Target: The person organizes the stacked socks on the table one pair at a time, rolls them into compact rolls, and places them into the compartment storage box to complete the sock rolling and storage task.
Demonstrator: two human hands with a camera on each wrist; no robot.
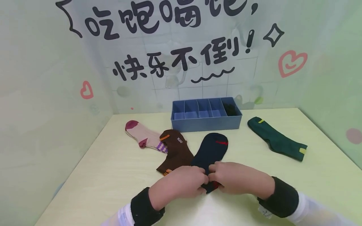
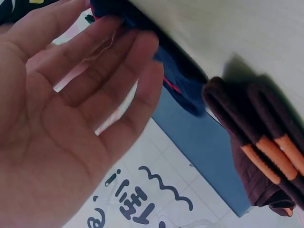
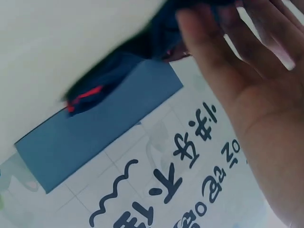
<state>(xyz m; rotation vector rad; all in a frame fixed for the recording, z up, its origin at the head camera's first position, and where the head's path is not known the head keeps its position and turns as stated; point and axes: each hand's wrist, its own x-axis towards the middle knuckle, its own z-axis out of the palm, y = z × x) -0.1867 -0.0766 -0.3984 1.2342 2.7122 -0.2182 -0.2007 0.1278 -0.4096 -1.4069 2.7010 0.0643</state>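
Note:
A navy sock with red marks lies flat in front of me, its toe pointing away. At its near end my left hand pinches the cuff from the left, and my right hand pinches it from the right. The fingers of both hands almost meet there and hide part of the cuff. In the left wrist view the fingertips are at the navy sock, with a brown sock beside it. The right wrist view shows the thumb against the navy sock, partly blurred.
A pink sock lies at the left, partly under the brown one. At the right lies a dark green sock. A blue divided box stands at the back near the wall, something dark in its rightmost compartment.

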